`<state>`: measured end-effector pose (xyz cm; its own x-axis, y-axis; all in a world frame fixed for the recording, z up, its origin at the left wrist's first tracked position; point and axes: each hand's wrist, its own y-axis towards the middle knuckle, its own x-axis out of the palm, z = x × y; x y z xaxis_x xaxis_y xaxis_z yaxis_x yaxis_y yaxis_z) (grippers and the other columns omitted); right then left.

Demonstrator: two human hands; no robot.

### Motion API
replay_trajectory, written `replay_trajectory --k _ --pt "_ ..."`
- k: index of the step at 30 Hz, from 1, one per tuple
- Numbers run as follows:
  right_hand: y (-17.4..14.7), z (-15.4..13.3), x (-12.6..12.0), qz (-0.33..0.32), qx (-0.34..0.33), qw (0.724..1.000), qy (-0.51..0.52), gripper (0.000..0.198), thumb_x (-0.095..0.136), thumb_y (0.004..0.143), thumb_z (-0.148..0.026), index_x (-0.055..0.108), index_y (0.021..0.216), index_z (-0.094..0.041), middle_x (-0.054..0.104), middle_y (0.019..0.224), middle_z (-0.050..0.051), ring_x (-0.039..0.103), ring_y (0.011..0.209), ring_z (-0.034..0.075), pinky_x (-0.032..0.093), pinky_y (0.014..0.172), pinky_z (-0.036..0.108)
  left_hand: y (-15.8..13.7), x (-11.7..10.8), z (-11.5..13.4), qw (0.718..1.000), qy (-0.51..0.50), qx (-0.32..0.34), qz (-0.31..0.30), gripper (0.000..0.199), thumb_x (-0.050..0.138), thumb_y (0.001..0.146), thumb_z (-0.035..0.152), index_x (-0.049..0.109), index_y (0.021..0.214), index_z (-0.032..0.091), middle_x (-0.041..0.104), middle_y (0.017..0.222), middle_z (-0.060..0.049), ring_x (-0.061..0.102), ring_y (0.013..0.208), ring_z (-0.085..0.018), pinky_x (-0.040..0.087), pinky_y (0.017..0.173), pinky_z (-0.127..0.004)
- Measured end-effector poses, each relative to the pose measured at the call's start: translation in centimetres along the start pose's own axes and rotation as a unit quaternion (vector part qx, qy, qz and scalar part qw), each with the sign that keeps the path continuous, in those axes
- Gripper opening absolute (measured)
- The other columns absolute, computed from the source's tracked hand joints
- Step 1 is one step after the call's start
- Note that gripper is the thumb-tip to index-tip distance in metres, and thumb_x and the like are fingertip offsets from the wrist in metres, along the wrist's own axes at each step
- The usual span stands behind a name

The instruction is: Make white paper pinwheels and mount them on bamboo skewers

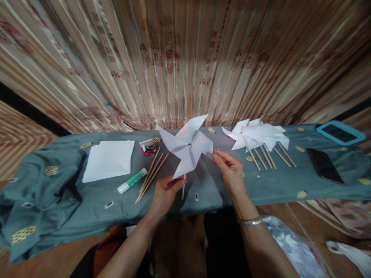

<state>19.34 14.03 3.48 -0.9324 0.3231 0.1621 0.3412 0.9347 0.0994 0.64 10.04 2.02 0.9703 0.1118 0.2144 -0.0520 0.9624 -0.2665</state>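
Note:
A white paper pinwheel (185, 152) with a silver pin at its centre is held up over the cloth in front of me. My left hand (166, 193) pinches its wooden stick (183, 189) just below the paper blades. With thumb and fingertips, my right hand (230, 170) grips the tip of the right-hand blade. To the left of my left hand lie several loose wooden sticks (152, 175), a green and white glue stick (132, 180) and a small open red box (147, 148) with dark contents.
A stack of white paper (108, 160) lies at the left. Several finished pinwheels (257, 135) overlap at the right, beside a black phone (324, 166) and a blue-framed device (340, 132). Grey-green cloth (275, 185) covers the table; a patterned curtain (179, 77) hangs behind it.

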Motion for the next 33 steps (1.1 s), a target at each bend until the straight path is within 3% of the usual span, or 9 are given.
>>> replay_trajectory --k 4,8,15,21,24,28,30,33 --pt "-0.3 0.0 0.1 -0.010 0.047 0.999 0.016 0.021 0.083 0.058 -0.038 0.076 0.070 -0.022 0.070 0.062 -0.002 0.055 0.055 0.011 0.044 0.057 0.026 0.2 -0.3 -0.2 0.999 0.030 0.010 0.008 0.020 0.077 0.055 0.027 0.077 0.073 0.017 0.076 0.074 -0.003 0.066 0.071 -0.018 0.050 0.076 -0.029" --pt "-0.8 -0.4 0.3 -0.066 0.108 0.991 0.041 0.024 0.084 0.057 -0.041 0.074 0.063 -0.020 0.062 0.052 -0.004 0.047 0.051 0.008 0.037 0.052 0.023 0.2 -0.4 0.0 0.998 0.056 0.029 0.016 0.017 0.076 0.057 0.027 0.076 0.072 0.018 0.075 0.074 -0.002 0.066 0.072 -0.018 0.050 0.075 -0.029" --pt "-2.2 -0.9 1.6 -0.144 0.205 0.964 0.091 0.028 0.086 0.054 -0.041 0.069 0.058 -0.019 0.062 0.052 -0.002 0.050 0.049 0.010 0.038 0.049 0.023 0.4 -0.5 -0.1 0.996 0.077 0.049 0.015 0.017 0.075 0.061 0.029 0.075 0.074 0.018 0.075 0.077 -0.002 0.066 0.075 -0.018 0.049 0.077 -0.028" --pt "-3.3 -0.9 2.5 -0.201 0.245 0.941 0.121 0.026 0.085 0.059 -0.039 0.071 0.060 -0.017 0.065 0.055 -0.001 0.054 0.050 0.008 0.039 0.048 0.020 0.3 -0.4 0.2 0.995 0.081 0.053 0.020 0.019 0.074 0.061 0.031 0.075 0.075 0.018 0.075 0.077 -0.003 0.066 0.075 -0.020 0.050 0.078 -0.030" --pt "-4.3 -1.2 3.1 -0.281 0.229 0.925 0.114 0.025 0.080 0.066 -0.041 0.075 0.068 -0.018 0.071 0.063 0.002 0.056 0.053 0.009 0.044 0.052 0.021 0.1 -0.4 0.3 0.995 0.085 0.059 -0.005 0.019 0.072 0.064 0.031 0.076 0.077 0.017 0.075 0.077 -0.004 0.067 0.077 -0.020 0.050 0.076 -0.029" --pt "-4.9 -2.0 2.6 -0.414 0.203 0.882 0.097 0.023 0.074 0.075 -0.040 0.077 0.084 -0.020 0.076 0.078 0.005 0.059 0.058 0.010 0.047 0.055 0.023 -0.1 -0.3 0.4 0.996 0.077 0.041 -0.012 0.026 0.073 0.063 0.035 0.076 0.080 0.015 0.075 0.075 -0.005 0.067 0.073 -0.021 0.049 0.069 -0.028" --pt "-4.4 -2.3 1.6 -0.400 0.193 0.891 0.095 0.025 0.074 0.074 -0.042 0.077 0.083 -0.019 0.076 0.075 0.005 0.058 0.055 0.010 0.047 0.053 0.023 -0.1 -0.3 0.4 0.995 0.085 0.042 -0.004 0.026 0.074 0.064 0.035 0.077 0.081 0.015 0.075 0.076 -0.004 0.067 0.073 -0.021 0.049 0.070 -0.028" --pt "-2.6 -2.3 -0.1 -0.243 0.166 0.948 0.125 0.023 0.080 0.066 -0.043 0.076 0.072 -0.021 0.073 0.068 0.004 0.059 0.054 0.011 0.047 0.050 0.024 0.0 -0.3 0.3 0.994 0.094 0.049 0.000 0.021 0.074 0.065 0.033 0.077 0.080 0.018 0.076 0.080 -0.003 0.068 0.080 -0.022 0.049 0.077 -0.029"
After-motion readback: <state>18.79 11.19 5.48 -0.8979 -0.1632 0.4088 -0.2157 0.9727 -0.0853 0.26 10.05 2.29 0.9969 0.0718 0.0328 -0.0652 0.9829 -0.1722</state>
